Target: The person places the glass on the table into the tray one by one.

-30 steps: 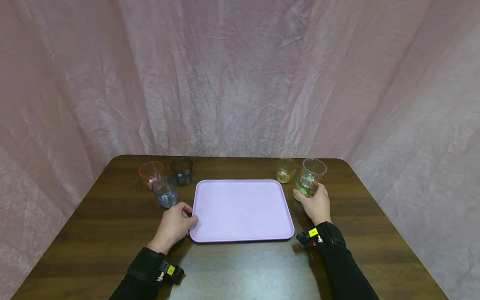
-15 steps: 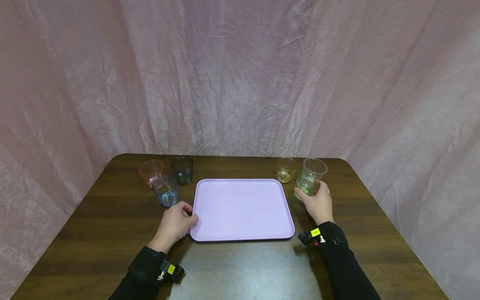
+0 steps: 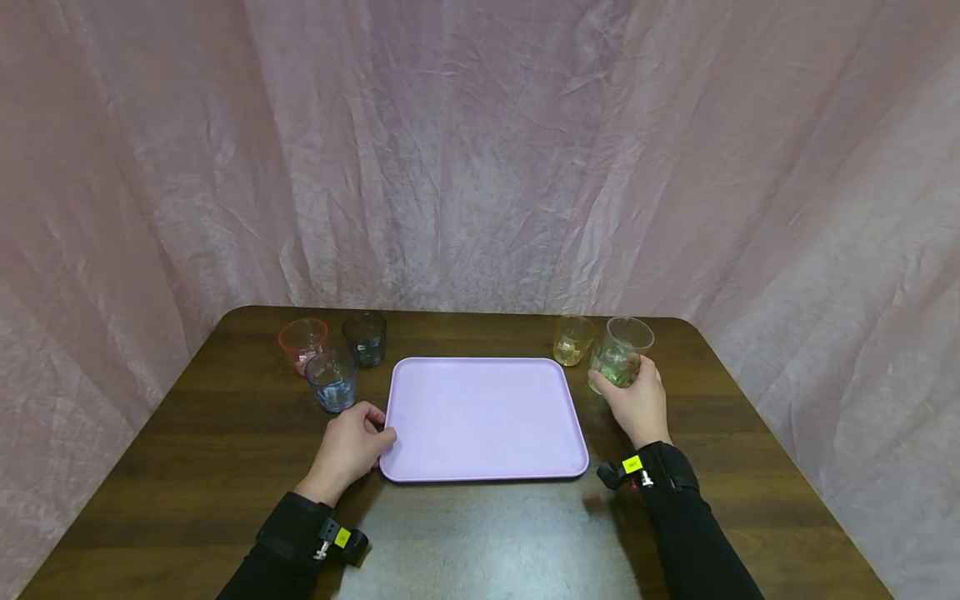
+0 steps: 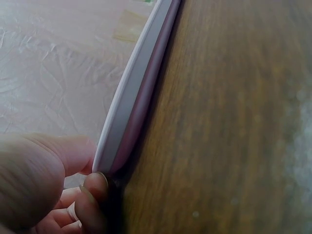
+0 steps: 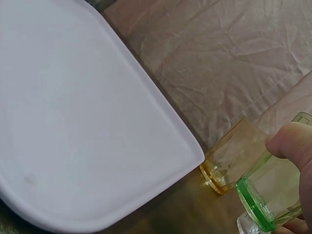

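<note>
The left hand (image 3: 352,446) pinches the left rim of a flat lilac tray (image 3: 480,417), thumb on top and fingertips under the edge in the left wrist view. The right hand (image 3: 636,404) grips a green-tinted glass (image 3: 611,371) low on its side, thumb on the near left and fingers round the right. That glass's thick green base (image 5: 253,207) shows in the right wrist view. A clear glass (image 3: 632,331) overlaps it from behind, and its base edge (image 5: 246,225) peeks out below. Just left of them stands a yellow glass (image 3: 572,342).
Left of the tray, a red glass (image 3: 302,342), a dark grey glass (image 3: 365,340) and a blue glass (image 3: 332,382) stand close together on the brown wooden table (image 3: 187,467). A pink curtain (image 3: 480,167) hangs behind the table's far edge.
The right hand has shifted slightly away from the body with the green glass. The left hand and the tray have stayed where they were.
</note>
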`<state>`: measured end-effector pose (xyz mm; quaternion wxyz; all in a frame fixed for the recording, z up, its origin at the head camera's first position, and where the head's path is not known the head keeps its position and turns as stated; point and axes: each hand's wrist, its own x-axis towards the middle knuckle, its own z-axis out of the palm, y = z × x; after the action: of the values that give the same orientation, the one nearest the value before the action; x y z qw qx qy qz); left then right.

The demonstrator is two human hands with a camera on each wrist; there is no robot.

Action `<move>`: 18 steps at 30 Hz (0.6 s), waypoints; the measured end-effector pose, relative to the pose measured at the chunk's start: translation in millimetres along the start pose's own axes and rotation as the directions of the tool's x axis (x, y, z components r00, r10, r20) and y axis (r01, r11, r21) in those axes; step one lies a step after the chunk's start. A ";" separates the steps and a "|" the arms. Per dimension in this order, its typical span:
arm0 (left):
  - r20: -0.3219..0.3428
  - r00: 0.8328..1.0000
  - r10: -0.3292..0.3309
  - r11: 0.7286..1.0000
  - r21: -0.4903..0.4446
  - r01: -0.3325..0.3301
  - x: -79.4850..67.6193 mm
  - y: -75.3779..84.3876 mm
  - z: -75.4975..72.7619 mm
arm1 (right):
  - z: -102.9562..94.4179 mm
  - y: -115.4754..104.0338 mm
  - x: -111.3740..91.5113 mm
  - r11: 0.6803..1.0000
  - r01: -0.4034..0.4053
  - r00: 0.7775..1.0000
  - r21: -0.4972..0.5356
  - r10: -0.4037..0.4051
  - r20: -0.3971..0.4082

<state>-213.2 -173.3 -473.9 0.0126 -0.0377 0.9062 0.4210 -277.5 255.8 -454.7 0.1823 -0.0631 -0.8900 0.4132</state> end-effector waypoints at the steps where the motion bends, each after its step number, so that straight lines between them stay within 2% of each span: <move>1: 0.002 1.000 -0.002 1.000 -0.002 0.002 0.0 0.2 -0.1 | -0.5 -1.3 0.2 1.000 0.002 1.000 0.000 -0.002 0.001; 18: 0.000 1.000 0.005 1.000 -0.009 -0.005 0.5 0.2 -0.3 | -4.0 -15.1 1.7 1.000 0.022 0.999 0.002 -0.022 0.041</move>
<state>-213.7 -173.4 -473.6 0.0112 -0.0355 0.9044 0.4250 -277.0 249.3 -440.4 0.1687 -0.0445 -0.8937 0.4132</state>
